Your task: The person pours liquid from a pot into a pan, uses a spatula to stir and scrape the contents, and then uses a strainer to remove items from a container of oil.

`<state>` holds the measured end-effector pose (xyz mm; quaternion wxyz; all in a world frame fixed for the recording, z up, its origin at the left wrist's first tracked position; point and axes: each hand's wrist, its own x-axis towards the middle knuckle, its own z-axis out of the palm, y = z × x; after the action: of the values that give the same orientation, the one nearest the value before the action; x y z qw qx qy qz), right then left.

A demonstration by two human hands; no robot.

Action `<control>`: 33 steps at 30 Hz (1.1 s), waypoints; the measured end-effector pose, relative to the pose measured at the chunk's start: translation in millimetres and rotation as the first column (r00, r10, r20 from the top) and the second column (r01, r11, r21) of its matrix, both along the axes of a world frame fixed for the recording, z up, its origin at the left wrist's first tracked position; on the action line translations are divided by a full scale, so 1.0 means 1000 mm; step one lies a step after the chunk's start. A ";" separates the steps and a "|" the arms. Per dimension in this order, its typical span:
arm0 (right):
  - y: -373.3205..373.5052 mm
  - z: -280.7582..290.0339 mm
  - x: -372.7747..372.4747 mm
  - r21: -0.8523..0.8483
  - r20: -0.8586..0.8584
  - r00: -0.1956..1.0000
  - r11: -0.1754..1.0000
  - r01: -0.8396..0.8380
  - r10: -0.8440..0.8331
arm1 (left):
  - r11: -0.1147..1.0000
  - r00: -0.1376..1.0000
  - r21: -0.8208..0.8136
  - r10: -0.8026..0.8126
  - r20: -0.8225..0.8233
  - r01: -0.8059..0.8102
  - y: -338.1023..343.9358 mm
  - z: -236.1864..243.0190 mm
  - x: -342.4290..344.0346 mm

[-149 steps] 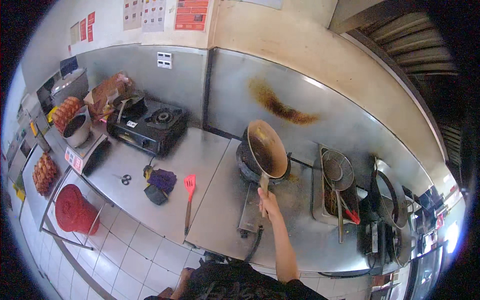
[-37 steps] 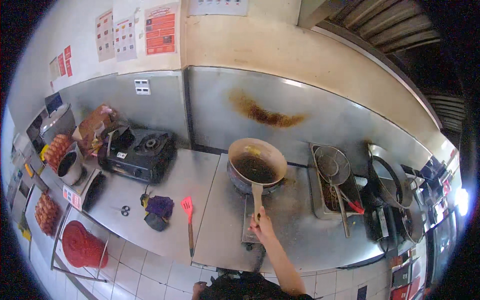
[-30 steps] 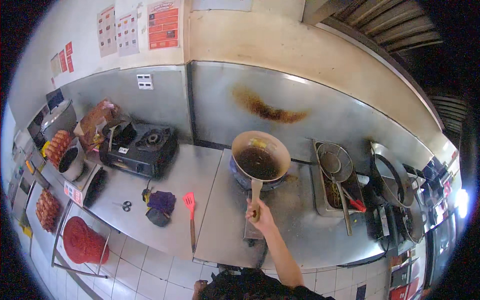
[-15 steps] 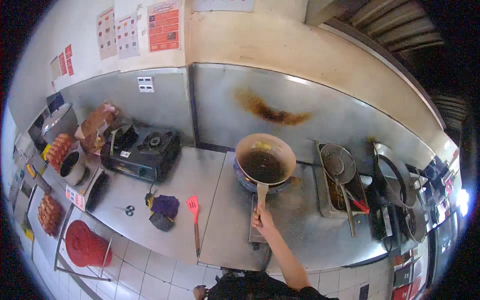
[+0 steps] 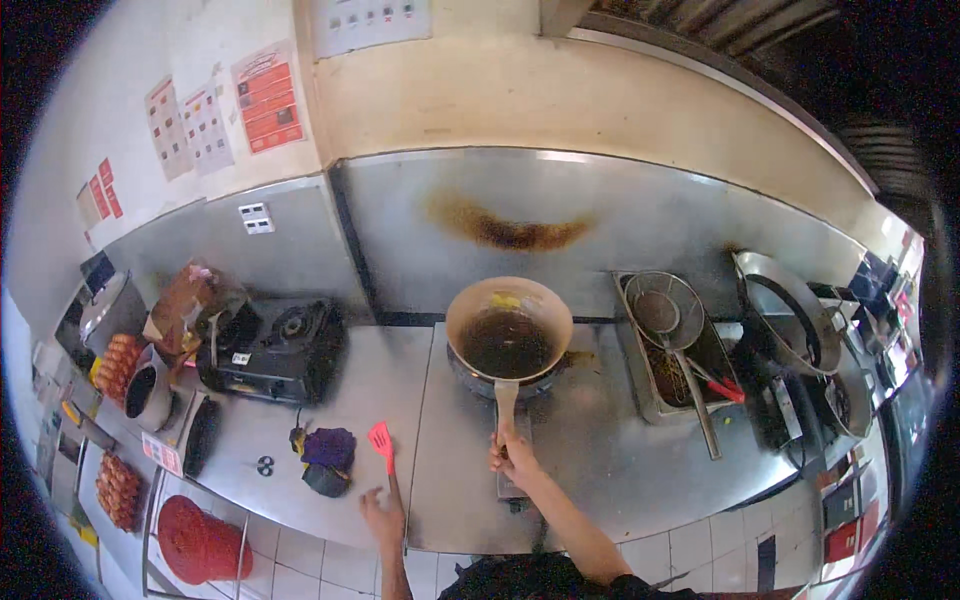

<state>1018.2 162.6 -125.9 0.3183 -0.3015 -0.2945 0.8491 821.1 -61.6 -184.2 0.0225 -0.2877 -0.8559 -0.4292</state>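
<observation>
My right hand (image 5: 514, 457) is wrapped round the pale handle of a deep frying pan (image 5: 462, 320). The pan rests on a stove at the middle of the steel counter. It has cream sides, a dark middle and a yellow patch at its far side. My left hand (image 5: 381, 513) is held over the counter's front edge with its fingers apart. It is right beside the lower handle of a red slotted spatula (image 5: 382, 446); contact between them cannot be made out. A crumpled purple and black cloth (image 5: 328, 450) lies left of the spatula.
Left stand a black portable stove (image 5: 270, 345), small scissors (image 5: 265, 466), egg trays (image 5: 118, 490) and a red bucket (image 5: 195, 540). Right of the pan, a strainer (image 5: 665, 310) lies over a metal tray (image 5: 655, 405), with a large pan (image 5: 785, 310) farther right.
My left hand has come up from below the counter's front edge to beside the spatula handle. The right hand keeps its hold on the pan. The view has shifted slightly.
</observation>
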 end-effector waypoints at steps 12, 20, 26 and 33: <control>-0.084 -0.089 0.111 0.312 0.821 0.544 0.664 -0.680 0.171 | 0.875 0.998 -0.484 0.028 0.048 -0.001 0.070 -0.024 -0.017; -0.112 -0.180 0.072 0.417 0.838 0.515 0.821 -0.389 -0.181 | 0.999 0.838 0.040 -0.019 0.546 -0.004 0.030 -0.041 0.033; -0.117 -0.165 0.068 -0.171 0.231 0.971 0.981 0.095 -0.054 | 0.996 0.741 0.084 -0.028 0.670 -0.038 0.042 -0.008 0.066; -0.124 -0.141 0.062 -0.240 0.229 0.965 0.954 0.181 -0.126 | 0.963 0.638 0.253 -0.251 0.728 0.091 0.042 0.018 0.027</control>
<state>1079.9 39.0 -266.7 0.3086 -0.4509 -0.1888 0.8160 847.9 -19.7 -166.2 -0.3479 -0.1600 -0.7105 -0.5903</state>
